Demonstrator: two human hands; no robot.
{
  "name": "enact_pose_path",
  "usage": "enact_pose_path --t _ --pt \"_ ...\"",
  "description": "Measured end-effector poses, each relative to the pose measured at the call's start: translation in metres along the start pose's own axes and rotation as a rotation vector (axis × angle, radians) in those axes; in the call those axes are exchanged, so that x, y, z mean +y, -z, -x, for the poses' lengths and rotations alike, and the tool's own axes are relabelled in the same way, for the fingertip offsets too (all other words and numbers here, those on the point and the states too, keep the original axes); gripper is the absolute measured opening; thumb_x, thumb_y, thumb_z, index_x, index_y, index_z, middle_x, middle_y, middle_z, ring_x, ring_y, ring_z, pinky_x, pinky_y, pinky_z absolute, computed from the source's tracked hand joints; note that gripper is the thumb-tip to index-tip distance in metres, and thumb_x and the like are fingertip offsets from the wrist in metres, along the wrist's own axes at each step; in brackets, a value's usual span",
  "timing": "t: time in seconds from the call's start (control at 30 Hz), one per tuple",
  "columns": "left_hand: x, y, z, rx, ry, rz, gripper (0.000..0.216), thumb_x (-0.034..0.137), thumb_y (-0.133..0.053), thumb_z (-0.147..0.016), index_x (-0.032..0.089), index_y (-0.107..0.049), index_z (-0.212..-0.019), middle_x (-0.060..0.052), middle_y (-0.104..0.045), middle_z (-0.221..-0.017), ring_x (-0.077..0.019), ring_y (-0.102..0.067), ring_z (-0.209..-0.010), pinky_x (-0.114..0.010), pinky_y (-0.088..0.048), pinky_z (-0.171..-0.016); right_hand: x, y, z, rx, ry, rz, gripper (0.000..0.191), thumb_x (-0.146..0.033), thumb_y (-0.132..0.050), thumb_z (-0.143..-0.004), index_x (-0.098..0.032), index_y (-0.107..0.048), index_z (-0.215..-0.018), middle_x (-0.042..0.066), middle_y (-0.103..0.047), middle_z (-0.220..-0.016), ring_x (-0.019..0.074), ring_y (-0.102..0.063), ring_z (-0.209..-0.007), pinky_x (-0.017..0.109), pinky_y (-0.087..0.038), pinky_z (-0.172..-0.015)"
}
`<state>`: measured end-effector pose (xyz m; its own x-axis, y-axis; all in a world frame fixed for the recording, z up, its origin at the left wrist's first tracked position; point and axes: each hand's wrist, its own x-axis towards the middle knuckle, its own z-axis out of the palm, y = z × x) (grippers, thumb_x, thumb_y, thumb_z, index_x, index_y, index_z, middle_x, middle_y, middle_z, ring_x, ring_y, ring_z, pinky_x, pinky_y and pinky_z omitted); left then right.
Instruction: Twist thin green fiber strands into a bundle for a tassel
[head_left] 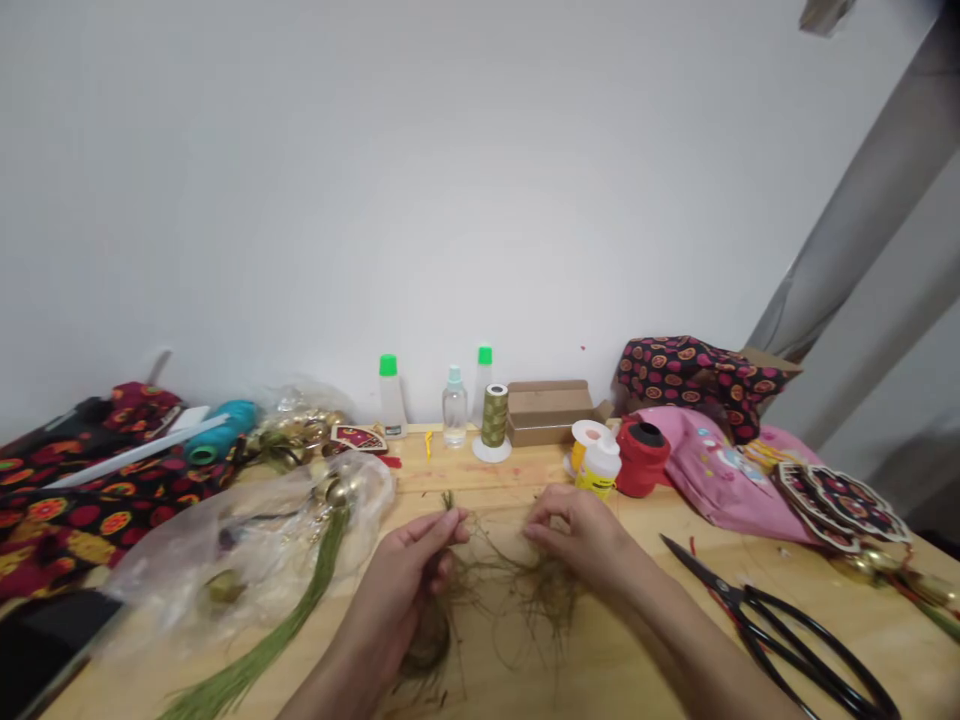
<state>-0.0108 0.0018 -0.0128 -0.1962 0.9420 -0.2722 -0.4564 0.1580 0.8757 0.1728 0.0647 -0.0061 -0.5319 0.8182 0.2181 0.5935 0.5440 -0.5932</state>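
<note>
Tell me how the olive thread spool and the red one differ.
The olive spool is tall and slim; the red spool is squat and wide. The olive spool stands on a flared white base by the wall; the red spool sits farther from it, beside a white bottle. Both are wound with thread.

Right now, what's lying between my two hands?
A loose tangle of olive-green threads spans the gap between the left hand and the right hand, over the wooden table; the head view shows it.

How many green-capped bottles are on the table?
2. The left green-capped bottle stands left of the clear spray bottle; the right green-capped bottle stands right of it, behind the olive thread spool. Clutter may hide others.
</note>
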Motion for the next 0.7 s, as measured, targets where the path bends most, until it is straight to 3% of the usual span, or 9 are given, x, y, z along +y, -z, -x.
enact_pose_path --t 0.3,0.43,0.57,0.7 --pt "0.003 0.001 0.001 0.025 -0.013 0.009 0.022 0.025 -0.069 -0.057 0.009 -0.065 -0.071 0.0 -0.057 -0.055 -0.0011 -0.037 -0.037 -0.012 -0.022 -0.031 -0.019 -0.034 0.001 -0.004 -0.015 0.174 0.005 -0.019 -0.057 -0.069 -0.017 -0.061 -0.068 0.002 -0.059 -0.069 0.0149 -0.05 -0.07 0.024 -0.036 -0.062" --pt "0.004 0.0 0.0 0.034 -0.013 0.018 0.022 0.025 -0.07 -0.055 0.009 -0.066 -0.069 0.001 -0.056 -0.054 -0.0008 -0.037 -0.036 -0.011 -0.022 -0.031 -0.013 -0.033 0.003 -0.027 -0.008 0.15 0.01 -0.01 -0.051 -0.069 -0.015 -0.056 -0.063 0.002 -0.057 -0.067 0.0135 -0.049 -0.067 0.023 -0.036 -0.061" --pt "0.003 0.001 -0.001 0.032 -0.002 0.019 0.021 0.025 -0.07 -0.055 0.009 -0.066 -0.069 0.001 -0.057 -0.053 -0.0004 -0.036 -0.034 -0.011 -0.022 -0.03 -0.005 -0.019 0.004 -0.001 -0.078 -0.052 0.011 -0.01 -0.047 -0.072 -0.016 -0.052 -0.063 0.0 -0.053 -0.063 0.0113 -0.047 -0.061 0.022 -0.035 -0.055" --pt "0.003 0.001 0.0 0.035 0.009 0.02 0.019 0.024 -0.071 -0.055 0.01 -0.066 -0.067 0.001 -0.057 -0.053 -0.0008 -0.038 -0.034 -0.011 -0.023 -0.029 -0.007 -0.006 0.002 -0.019 -0.159 -0.457 0.013 -0.015 -0.045 -0.075 -0.016 -0.05 -0.063 -0.003 -0.051 -0.056 0.008 -0.042 -0.05 0.019 -0.031 -0.047"
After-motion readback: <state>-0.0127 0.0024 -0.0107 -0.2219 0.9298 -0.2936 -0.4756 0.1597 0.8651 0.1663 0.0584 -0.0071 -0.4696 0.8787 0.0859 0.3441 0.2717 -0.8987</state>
